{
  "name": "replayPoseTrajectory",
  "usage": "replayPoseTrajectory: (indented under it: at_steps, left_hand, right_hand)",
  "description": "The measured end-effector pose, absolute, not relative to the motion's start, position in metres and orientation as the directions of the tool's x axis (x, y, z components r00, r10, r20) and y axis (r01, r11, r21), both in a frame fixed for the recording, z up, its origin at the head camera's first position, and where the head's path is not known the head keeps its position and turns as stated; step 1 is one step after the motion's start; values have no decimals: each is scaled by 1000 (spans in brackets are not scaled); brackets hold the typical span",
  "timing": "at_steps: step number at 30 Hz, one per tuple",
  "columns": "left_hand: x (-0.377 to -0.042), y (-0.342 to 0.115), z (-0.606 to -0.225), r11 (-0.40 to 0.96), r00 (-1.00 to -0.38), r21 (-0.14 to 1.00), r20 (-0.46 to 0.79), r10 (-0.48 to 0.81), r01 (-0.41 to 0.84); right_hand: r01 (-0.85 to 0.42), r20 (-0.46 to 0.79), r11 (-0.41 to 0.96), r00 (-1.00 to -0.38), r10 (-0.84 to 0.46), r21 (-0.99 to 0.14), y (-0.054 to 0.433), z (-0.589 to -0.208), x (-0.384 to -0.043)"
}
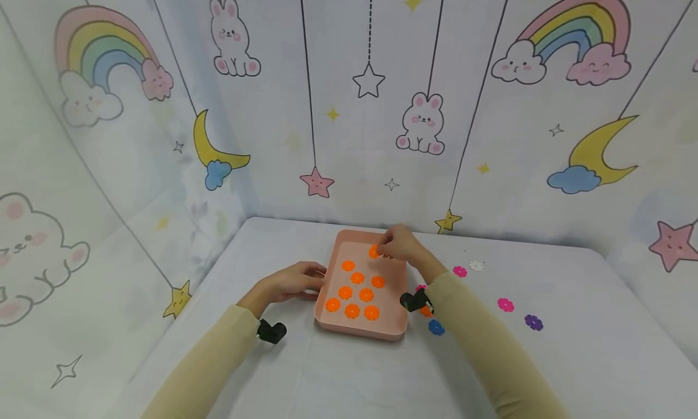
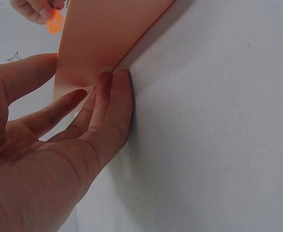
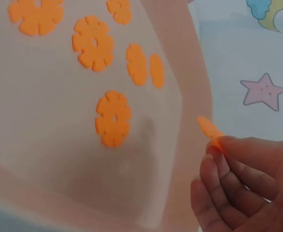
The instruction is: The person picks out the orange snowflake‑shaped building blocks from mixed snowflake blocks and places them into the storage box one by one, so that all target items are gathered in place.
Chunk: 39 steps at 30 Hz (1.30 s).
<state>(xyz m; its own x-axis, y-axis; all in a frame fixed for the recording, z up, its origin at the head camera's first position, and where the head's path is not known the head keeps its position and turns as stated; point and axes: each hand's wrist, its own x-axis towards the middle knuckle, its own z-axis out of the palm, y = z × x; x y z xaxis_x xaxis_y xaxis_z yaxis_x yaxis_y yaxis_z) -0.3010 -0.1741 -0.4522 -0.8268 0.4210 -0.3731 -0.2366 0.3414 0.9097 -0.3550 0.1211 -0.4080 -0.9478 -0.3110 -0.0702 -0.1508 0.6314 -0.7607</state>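
A pink tray (image 1: 360, 330) stands on the table with several orange flower-shaped discs (image 1: 366, 295) lying flat in it. At its left wall is my left hand (image 1: 297, 281). In the left wrist view, my fingertips (image 2: 122, 89) press the outside of the wall near the table, and the thumb's tip goes out of sight at the rim. Over the tray's far right part, my right hand (image 1: 402, 244) pinches one orange flower-shaped disc (image 3: 208, 128) between thumb and forefinger. That disc is held edge-on in the right wrist view, above the tray floor.
Right of the tray lie loose discs: a blue one (image 1: 436, 327), a purple one (image 1: 534, 322), a white one (image 1: 476, 266) and several pink ones (image 1: 505, 304). Some are partly behind the right forearm. A patterned curtain (image 1: 349, 134) hangs behind the white table (image 1: 578, 358).
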Motion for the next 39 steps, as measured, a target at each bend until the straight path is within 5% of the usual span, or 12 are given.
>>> replayPoseTrajectory:
  at_steps: [13,20,39]
  left_hand:
    - [-302,-172,-454,337,-820,912,-372,435,-235]
    - [-304,-172,-453,335,-817,913,-371,441,-233]
    - [-303,-174,-452,344,-817,908,-380,434,-239]
  right_hand:
    - [-99,-140,800,-965,-224,-592,101,-426,-358]
    - [-174,-106,857,-961,-255,-485,99,-432,-363]
    - [-287,-65,832,-931,-359,-474,135,-404,-343]
